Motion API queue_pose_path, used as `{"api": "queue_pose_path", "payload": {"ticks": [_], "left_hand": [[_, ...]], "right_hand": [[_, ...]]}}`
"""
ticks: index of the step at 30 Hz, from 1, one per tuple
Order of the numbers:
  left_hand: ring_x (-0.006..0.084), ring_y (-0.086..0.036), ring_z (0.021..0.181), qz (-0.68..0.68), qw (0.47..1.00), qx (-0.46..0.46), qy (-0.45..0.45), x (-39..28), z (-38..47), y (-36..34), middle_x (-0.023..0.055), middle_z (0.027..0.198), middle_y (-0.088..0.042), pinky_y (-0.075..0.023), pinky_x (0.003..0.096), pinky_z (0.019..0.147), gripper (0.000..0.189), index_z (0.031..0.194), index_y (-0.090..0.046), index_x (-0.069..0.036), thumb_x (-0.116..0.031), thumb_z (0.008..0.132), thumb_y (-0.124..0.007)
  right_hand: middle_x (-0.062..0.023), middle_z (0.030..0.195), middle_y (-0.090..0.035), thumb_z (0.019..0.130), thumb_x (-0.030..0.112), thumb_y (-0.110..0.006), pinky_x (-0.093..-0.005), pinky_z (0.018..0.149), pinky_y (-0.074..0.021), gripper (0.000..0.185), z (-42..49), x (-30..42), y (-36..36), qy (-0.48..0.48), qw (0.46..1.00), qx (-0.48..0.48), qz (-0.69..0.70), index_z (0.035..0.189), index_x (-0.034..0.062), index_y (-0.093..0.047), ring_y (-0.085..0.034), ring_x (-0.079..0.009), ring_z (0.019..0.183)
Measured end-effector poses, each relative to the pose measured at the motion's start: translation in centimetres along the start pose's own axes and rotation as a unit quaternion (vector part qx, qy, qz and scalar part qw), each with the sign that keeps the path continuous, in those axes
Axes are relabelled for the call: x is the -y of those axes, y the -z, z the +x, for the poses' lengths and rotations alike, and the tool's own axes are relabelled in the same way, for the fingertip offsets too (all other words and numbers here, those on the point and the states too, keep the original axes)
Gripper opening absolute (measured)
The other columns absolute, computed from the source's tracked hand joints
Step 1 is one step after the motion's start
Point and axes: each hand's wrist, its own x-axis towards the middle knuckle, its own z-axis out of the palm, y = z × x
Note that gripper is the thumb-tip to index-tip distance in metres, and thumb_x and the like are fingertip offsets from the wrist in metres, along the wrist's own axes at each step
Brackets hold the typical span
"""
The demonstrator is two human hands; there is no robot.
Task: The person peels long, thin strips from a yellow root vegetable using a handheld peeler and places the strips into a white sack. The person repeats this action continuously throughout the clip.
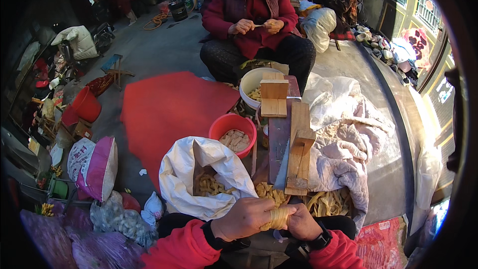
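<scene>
My left hand (244, 218) grips a yellowish bundle of dried strips (278, 218), wound in bands, at the bottom centre. The fingers of my right hand (304, 222) pinch the bundle's right side, touching my left hand. Just beyond my hands, more loose strips (328, 203) lie below the bench, and others rest inside an open white woven sack (179, 160). A wooden block jig (300, 149) and a saw blade (282, 168) lie on the narrow dark bench (278, 134).
A red basin (214, 130) holds pale pieces; behind it stands a white bucket (244, 82). Across the bench, a seated person (254, 26) holds a small thin piece. A crumpled quilt (343, 149) lies right of the bench, a red sheet (168, 108) left on the floor.
</scene>
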Motion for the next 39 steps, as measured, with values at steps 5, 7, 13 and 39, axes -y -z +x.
{"api": "queue_pose_path", "payload": {"ticks": [5,7,13,39], "left_hand": [[0.0218,-0.058,0.060,-0.007,0.994,-0.085,-0.070,0.4,-0.7,-0.5,0.0067,0.080,-0.054,-0.0447,0.0338,0.050,0.039,0.112,-0.067,-0.004,-0.019,0.078,-0.075],[0.0220,-0.059,0.061,0.000,0.989,-0.127,-0.077,0.2,-0.8,-1.0,0.0077,0.086,-0.059,-0.0459,0.0332,0.050,0.030,0.103,-0.068,-0.003,-0.017,0.078,-0.075],[0.0279,-0.069,0.084,-0.015,0.986,-0.129,0.102,0.8,-0.4,-1.6,0.0113,0.113,-0.065,-0.0549,0.0335,0.069,0.027,0.103,-0.068,-0.002,-0.003,0.077,-0.074],[0.0075,-0.054,0.063,-0.425,0.822,-0.111,0.362,1.7,-0.7,0.9,0.0041,0.089,-0.065,-0.0434,0.0221,0.055,0.029,0.100,-0.067,0.001,-0.027,0.092,-0.069]], "right_hand": [[0.0036,0.071,-0.059,0.095,0.013,-0.063,-0.0203,0.050,-0.0374,0.009,0.3,-0.7,-0.7,-0.156,0.968,-0.006,0.195,0.088,0.0077,-0.065,-0.051,-0.0053,0.055],[-0.0002,0.074,-0.064,0.093,0.012,-0.066,-0.0175,0.049,-0.0376,0.007,0.3,-0.8,-0.7,-0.070,0.978,-0.047,0.193,0.094,0.0048,-0.066,-0.052,-0.0045,0.056],[-0.0045,0.081,-0.069,0.094,0.013,-0.066,-0.0217,0.063,-0.0465,0.015,0.1,-0.1,-0.1,0.167,0.969,-0.178,-0.028,0.094,-0.0016,-0.068,-0.058,-0.0066,0.070],[0.0058,0.059,-0.044,0.101,0.044,-0.052,-0.0213,0.051,-0.0261,0.049,0.4,0.1,1.6,-0.078,0.995,-0.017,0.057,0.074,0.0055,-0.064,-0.034,-0.0037,0.054]]}}
